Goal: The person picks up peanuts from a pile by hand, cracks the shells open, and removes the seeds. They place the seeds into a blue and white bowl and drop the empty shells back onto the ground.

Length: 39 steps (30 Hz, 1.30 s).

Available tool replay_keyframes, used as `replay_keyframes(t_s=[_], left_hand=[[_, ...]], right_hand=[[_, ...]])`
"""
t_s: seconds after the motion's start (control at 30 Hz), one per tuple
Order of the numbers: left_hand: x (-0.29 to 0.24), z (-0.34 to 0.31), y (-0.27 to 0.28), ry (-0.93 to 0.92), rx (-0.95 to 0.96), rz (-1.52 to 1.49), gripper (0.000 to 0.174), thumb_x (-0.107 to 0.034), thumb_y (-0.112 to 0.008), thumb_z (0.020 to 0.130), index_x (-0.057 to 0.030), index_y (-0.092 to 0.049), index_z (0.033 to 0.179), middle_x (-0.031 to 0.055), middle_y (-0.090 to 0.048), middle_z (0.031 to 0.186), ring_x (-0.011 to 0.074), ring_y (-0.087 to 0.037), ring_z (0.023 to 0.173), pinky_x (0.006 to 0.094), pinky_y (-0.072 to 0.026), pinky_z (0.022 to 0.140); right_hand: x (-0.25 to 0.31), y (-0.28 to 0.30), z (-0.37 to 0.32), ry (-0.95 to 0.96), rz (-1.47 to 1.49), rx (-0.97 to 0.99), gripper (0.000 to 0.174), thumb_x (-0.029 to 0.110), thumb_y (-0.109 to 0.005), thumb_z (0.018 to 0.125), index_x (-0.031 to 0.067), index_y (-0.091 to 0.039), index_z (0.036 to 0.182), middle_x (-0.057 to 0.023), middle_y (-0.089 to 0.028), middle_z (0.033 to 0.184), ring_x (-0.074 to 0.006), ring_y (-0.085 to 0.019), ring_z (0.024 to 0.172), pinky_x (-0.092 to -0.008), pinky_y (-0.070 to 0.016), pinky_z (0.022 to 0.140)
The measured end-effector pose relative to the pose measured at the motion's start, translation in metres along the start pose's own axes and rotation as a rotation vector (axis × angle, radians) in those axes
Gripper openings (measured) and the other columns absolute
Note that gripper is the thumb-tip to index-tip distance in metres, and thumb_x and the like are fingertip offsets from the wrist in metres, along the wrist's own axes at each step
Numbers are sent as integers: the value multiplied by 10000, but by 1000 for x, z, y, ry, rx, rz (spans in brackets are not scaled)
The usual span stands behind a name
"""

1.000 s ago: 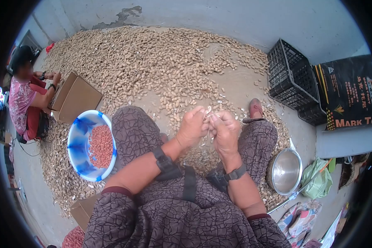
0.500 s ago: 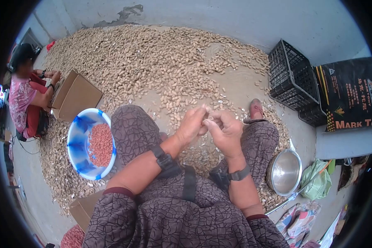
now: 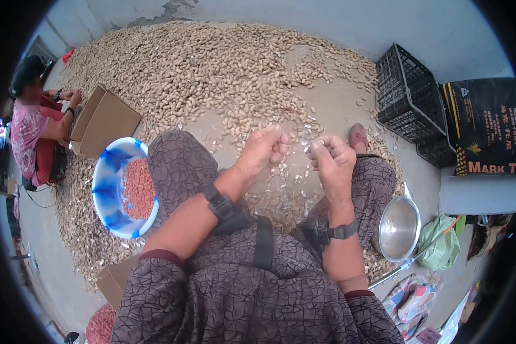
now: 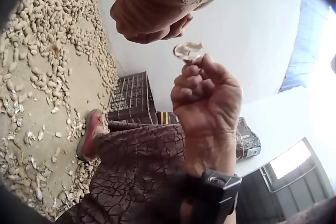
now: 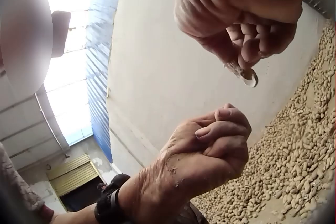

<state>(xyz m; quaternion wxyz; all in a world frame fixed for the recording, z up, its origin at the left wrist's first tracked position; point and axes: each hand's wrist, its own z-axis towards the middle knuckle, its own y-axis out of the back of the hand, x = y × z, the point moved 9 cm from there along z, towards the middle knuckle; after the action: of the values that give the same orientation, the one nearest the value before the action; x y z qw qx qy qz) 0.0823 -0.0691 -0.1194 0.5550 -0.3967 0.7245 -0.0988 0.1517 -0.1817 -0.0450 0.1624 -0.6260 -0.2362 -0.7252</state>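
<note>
A pale shell half (image 4: 188, 50) is pinched at the fingertips of the right hand (image 3: 332, 161), the other fingers curled in. The piece is held in the air above the lap, just right of the left hand (image 3: 264, 150). The left hand is drawn into a fist, and a small gap is seen between the two hands. Whether anything is enclosed in the fist cannot be told.

Below the hands, broken shells (image 3: 281, 189) are scattered on the concrete floor between knees clad in patterned brown trousers, and a reddish sandal (image 3: 358, 137) is seen beyond the right knee. A blue-and-white bowl (image 3: 104, 200) holding red shelled kernels (image 3: 139, 188) is set by the left knee. A steel bowl (image 3: 398, 229) is placed by the right knee, with a green bag (image 3: 438, 243) beside it.

Farther out, a broad heap of unshelled peanuts (image 3: 212, 74) is spread to the far wall. Black plastic crates (image 3: 407, 97) are stacked at the far right, next to a black sack (image 3: 487, 126). Orange letters reading "MARK T" can be made out on it, the rest cut off at the picture's edge; the characters above are too small to be read. At the far left a second person (image 3: 31, 135) is seated by an open cardboard box (image 3: 106, 123).
</note>
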Motion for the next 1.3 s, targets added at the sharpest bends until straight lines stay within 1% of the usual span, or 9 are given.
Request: replay_keyframes(t_s=[0.1, 0.17, 0.2, 0.43, 0.5, 0.53, 0.6, 1.07, 1.3], left_hand=[[-17, -1, 6, 4, 7, -66, 200, -195, -439, 880, -19, -509, 817, 29, -488, 617, 42, -310, 404, 175, -225, 342], [-39, -5, 4, 18, -22, -13, 179, -158, -434, 873, 4, -509, 862, 32, -499, 648, 38, -326, 417, 160, -234, 338], [-51, -6, 0, -2, 2, -35, 167, -124, -427, 866, 20, -505, 893, 30, -504, 663, 35, -350, 433, 144, -238, 336], [-119, 4, -13, -94, 27, 85, 161, -104, -422, 867, 29, -506, 904, 31, -521, 676, 27, -395, 461, 127, -251, 339], [-129, 9, -18, -119, 91, 92, 162, -104, -428, 867, 31, -508, 905, 30, -526, 673, 24, -405, 464, 122, -256, 341], [-133, 12, -15, -129, 67, 82, 165, -107, -433, 866, 34, -512, 901, 27, -525, 665, 23, -382, 449, 126, -246, 340], [-133, 17, -5, -121, 43, 49, 166, -108, -434, 866, 35, -513, 898, 27, -525, 666, 22, -366, 441, 130, -242, 340], [-154, 3, 20, -144, -122, 44, 210, -140, -436, 878, 48, -522, 911, 28, -506, 645, 27, -315, 427, 146, -235, 359], [-158, 5, 16, -149, -124, 6, 219, -152, -442, 874, 44, -537, 899, 25, -517, 629, 29, -324, 419, 148, -229, 361]], right_hand=[[-19, 9, 3, -82, -145, 70, 129, 98, -608, 709, -21, -564, 683, -65, -573, 599, -110, -528, 528, -250, -420, 501], [-42, -6, -7, -230, -799, 413, 230, 209, -652, 656, -14, -592, 661, -164, -599, 662, -247, -588, 583, -329, -456, 574], [-55, -6, -17, -368, -829, 535, 299, 300, -668, 626, 10, -622, 682, -216, -587, 719, -330, -592, 684, -371, -457, 655], [-78, -23, 13, -322, -876, 465, 257, 272, -666, 651, 29, -641, 728, -196, -603, 729, -312, -598, 732, -361, -453, 686], [-86, -32, 25, -245, -841, 403, 235, 218, -626, 691, -15, -626, 722, -122, -574, 564, -196, -571, 536, -311, -444, 548], [-100, -38, 28, -251, -843, 411, 235, 218, -626, 691, -15, -626, 722, -122, -574, 564, -196, -571, 536, -311, -444, 548], [-141, -51, 26, -394, -728, 467, 229, 240, -641, 679, 29, -633, 769, -185, -606, 773, -307, -590, 775, -356, -449, 708], [-280, -113, 16, -218, -1005, 586, 200, 111, -531, 694, 37, -589, 870, -194, -601, 820, -350, -569, 809, -403, -449, 722], [-298, -121, 20, -198, -1090, 596, 193, 98, -528, 686, 40, -577, 863, -207, -594, 787, -345, -577, 784, -427, -445, 722]])
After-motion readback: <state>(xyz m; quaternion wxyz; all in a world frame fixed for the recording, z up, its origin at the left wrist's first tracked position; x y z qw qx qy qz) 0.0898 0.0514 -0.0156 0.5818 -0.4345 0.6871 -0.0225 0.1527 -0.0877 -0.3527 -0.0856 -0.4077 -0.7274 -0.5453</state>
